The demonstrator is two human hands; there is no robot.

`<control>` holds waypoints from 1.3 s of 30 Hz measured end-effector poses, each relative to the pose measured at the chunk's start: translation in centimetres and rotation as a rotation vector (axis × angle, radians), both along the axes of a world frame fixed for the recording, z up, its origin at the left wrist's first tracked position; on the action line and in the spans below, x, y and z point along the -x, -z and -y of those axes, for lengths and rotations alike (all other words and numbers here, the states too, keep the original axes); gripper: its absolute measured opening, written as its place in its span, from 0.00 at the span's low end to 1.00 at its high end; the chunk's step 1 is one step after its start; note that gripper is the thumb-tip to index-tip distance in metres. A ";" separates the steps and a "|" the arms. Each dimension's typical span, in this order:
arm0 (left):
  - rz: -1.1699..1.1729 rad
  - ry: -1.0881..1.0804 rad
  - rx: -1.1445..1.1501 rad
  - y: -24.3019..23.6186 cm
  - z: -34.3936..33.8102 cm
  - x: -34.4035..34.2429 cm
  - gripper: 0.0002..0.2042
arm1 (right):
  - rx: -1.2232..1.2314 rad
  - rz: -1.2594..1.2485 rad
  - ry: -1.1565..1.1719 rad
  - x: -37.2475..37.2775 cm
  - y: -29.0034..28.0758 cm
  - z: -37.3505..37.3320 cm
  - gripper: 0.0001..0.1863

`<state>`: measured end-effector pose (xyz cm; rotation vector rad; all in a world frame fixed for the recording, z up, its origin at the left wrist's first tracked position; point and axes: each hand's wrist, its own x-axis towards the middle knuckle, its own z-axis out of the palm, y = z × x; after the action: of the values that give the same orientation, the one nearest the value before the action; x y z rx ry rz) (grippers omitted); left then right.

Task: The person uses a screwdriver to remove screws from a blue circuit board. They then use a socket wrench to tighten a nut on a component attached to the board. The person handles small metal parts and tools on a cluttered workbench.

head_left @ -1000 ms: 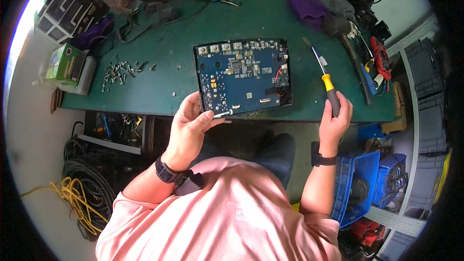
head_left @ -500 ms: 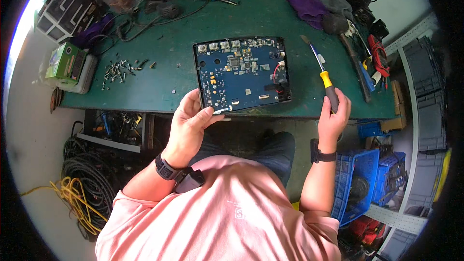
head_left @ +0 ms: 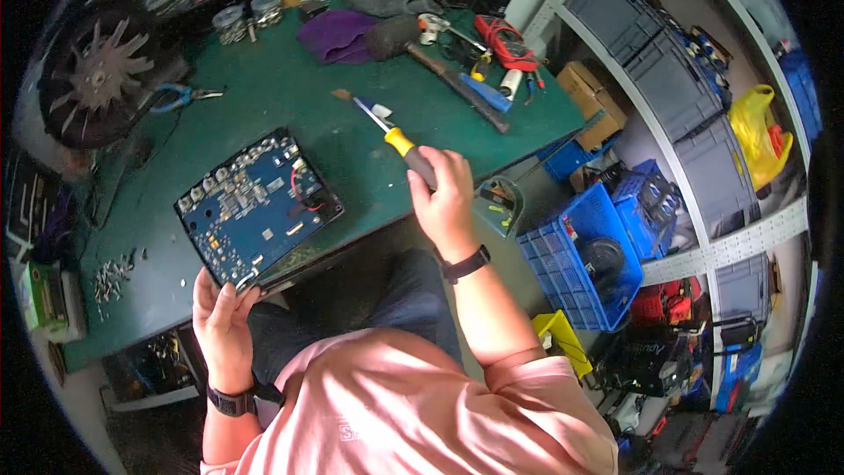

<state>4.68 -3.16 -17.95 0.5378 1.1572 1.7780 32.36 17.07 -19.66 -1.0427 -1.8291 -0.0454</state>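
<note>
A blue circuit board (head_left: 246, 202) set in a black, tray-like housing lies component side up at the front edge of the green workbench (head_left: 290, 105). My left hand (head_left: 224, 325) grips its near left corner, thumb on top and fingers beneath. A red wire and small connectors show on the board's right side. In my right hand (head_left: 446, 198) is a screwdriver (head_left: 400, 141) with a yellow and dark handle, fingers wrapped round it. Its shaft points away from me over the bench, apart from the board. A small brown-tipped item (head_left: 344, 95) appears near the shaft's far end.
Loose screws (head_left: 114, 277) lie in a pile on the left, with blue-handled pliers (head_left: 180, 97) and a finned wheel (head_left: 101, 75) farther back. A hammer (head_left: 466, 92), red-cased meter (head_left: 505, 42) and purple cloth (head_left: 338, 37) sit back right. Blue crates (head_left: 571, 255) stand beside the bench.
The whole view has swung to the right, so bench and board sit farther left in the picture and more shelving shows. Both hands keep their holds on the board and screwdriver.
</note>
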 end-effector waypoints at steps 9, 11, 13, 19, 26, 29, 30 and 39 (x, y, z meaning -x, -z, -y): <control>-0.052 -0.033 0.034 0.5 0.2 -0.1 0.19 | 0.047 0.011 0.033 -0.4 -0.2 0.5 0.20; -0.057 -0.011 0.013 0.8 0.3 0.1 0.19 | 0.053 -0.007 0.021 -0.4 -0.2 0.5 0.20; -0.064 0.011 0.017 0.7 0.4 0.1 0.19 | 0.038 -0.009 0.030 -0.6 0.0 0.4 0.20; -0.050 -0.034 0.029 0.3 0.0 -0.2 0.18 | 0.026 -0.012 0.049 -0.5 0.0 0.4 0.20; -0.051 -0.025 0.020 1.0 0.3 0.3 0.20 | 0.037 -0.018 0.044 -0.5 -0.2 0.6 0.20; -0.058 -0.026 0.021 0.9 0.2 0.1 0.20 | 0.044 -0.022 0.036 -0.6 -0.2 0.6 0.20; -0.060 -0.026 0.021 0.8 0.2 0.1 0.20 | 0.045 -0.023 0.033 -0.7 -0.2 0.6 0.20; -0.048 -0.038 0.029 0.6 0.2 0.0 0.18 | 0.059 -0.016 0.034 -0.6 -0.3 0.7 0.21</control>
<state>4.72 -3.35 -18.59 0.5467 1.2318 1.7860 32.96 16.33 -19.35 -1.1126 -1.8080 -0.0038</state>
